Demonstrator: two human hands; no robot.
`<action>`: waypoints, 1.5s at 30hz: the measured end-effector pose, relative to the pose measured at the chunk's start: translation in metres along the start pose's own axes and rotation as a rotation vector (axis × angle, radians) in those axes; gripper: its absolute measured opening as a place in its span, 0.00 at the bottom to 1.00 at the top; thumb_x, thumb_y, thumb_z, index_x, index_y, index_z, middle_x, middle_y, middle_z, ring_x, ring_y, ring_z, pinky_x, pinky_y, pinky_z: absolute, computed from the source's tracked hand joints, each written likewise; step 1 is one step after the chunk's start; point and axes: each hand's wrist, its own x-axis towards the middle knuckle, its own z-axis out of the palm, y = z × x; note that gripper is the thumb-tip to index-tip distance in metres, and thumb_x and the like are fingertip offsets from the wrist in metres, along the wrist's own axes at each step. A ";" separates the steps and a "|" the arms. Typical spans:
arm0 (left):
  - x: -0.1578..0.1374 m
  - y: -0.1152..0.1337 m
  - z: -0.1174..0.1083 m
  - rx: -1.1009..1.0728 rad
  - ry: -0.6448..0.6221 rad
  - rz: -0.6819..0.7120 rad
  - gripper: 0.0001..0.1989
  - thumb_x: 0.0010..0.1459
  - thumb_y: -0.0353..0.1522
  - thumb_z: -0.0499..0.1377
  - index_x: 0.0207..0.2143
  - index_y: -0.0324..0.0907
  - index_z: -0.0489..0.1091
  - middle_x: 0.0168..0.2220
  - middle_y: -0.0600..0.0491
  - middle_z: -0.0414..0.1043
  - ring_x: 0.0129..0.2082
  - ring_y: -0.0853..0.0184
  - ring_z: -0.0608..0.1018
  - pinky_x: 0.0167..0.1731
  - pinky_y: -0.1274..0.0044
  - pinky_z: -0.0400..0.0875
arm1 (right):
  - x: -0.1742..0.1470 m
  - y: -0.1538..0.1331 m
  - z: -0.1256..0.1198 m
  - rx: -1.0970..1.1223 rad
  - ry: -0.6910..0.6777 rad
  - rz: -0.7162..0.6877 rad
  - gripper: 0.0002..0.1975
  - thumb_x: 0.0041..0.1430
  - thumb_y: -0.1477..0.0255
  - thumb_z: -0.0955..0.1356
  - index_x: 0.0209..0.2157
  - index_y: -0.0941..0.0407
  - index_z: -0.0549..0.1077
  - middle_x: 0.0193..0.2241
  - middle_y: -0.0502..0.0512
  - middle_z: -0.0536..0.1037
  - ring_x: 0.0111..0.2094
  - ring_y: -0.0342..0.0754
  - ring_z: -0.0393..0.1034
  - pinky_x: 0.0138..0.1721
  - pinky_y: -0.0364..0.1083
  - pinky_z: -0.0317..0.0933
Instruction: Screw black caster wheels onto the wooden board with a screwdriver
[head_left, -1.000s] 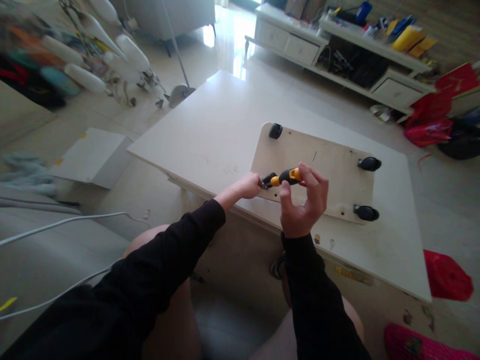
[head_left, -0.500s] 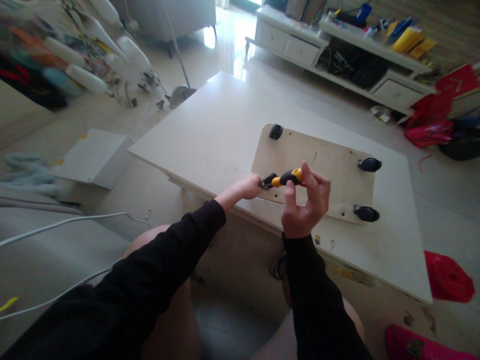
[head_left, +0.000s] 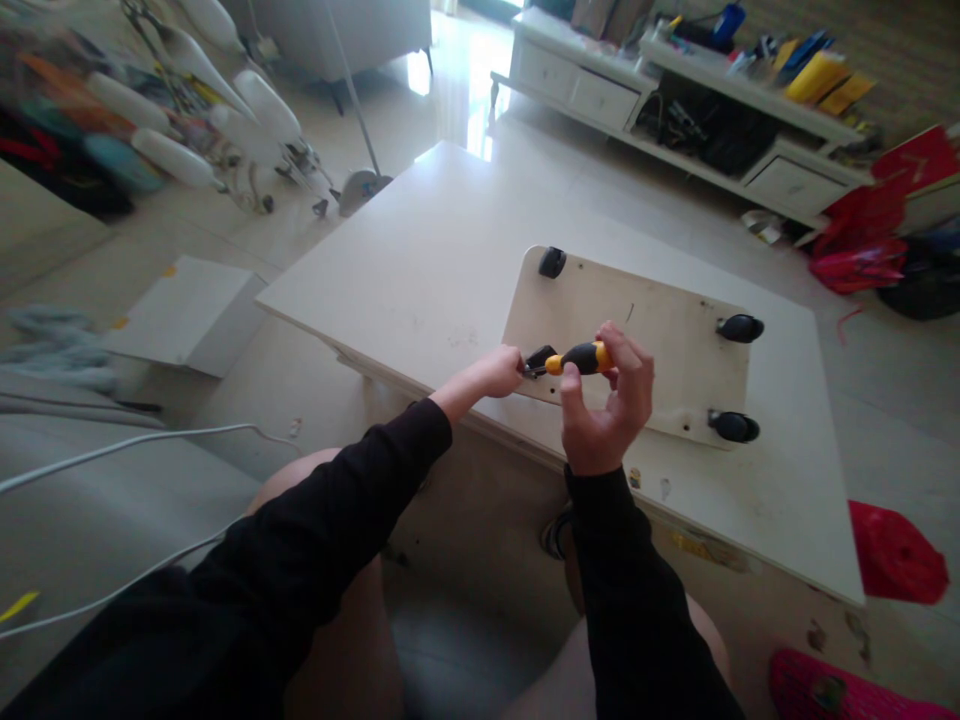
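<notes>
My right hand [head_left: 616, 400] is closed on the yellow-and-black handle of a screwdriver [head_left: 583, 358], which lies nearly level with its shaft pointing left. The shaft reaches a black caster wheel [head_left: 538, 358] at the near left corner of a pale board [head_left: 637, 330]. At that caster, my left hand [head_left: 501, 372] has its fingers closed round the outer side; the fingertips are partly hidden. Other black casters sit at the board's remaining corners: far left [head_left: 552, 262], far right [head_left: 739, 328] and near right [head_left: 733, 426].
The board lies on a white table [head_left: 390, 260]. Beyond it stands a white TV cabinet [head_left: 585, 85] with tools and boxes on top. A white box [head_left: 187, 315] is on the floor at left. A red bag [head_left: 896, 555] lies by the table's right end.
My right hand's fingers have shifted slightly on the screwdriver handle, and the handle appears turned. My left hand, the board and the casters stay in place.
</notes>
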 end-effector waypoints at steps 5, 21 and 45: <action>-0.004 0.003 0.003 -0.046 0.093 -0.054 0.15 0.61 0.26 0.62 0.50 0.37 0.79 0.40 0.46 0.81 0.35 0.64 0.76 0.33 0.74 0.63 | -0.002 -0.002 0.002 -0.005 0.022 0.031 0.23 0.67 0.72 0.72 0.61 0.47 0.74 0.48 0.54 0.79 0.48 0.47 0.79 0.41 0.47 0.79; -0.006 0.004 0.011 0.041 0.232 -0.056 0.07 0.63 0.26 0.61 0.39 0.42 0.80 0.39 0.48 0.82 0.37 0.63 0.79 0.36 0.74 0.68 | 0.000 0.004 -0.007 0.055 0.090 0.045 0.24 0.66 0.72 0.73 0.62 0.46 0.73 0.48 0.54 0.77 0.50 0.49 0.77 0.43 0.50 0.79; -0.015 0.002 -0.023 -0.004 0.401 0.207 0.04 0.57 0.27 0.67 0.30 0.43 0.78 0.25 0.55 0.75 0.26 0.68 0.73 0.32 0.74 0.63 | 0.011 0.012 -0.016 0.168 0.401 0.190 0.20 0.63 0.67 0.74 0.56 0.51 0.74 0.47 0.55 0.73 0.47 0.47 0.77 0.51 0.56 0.80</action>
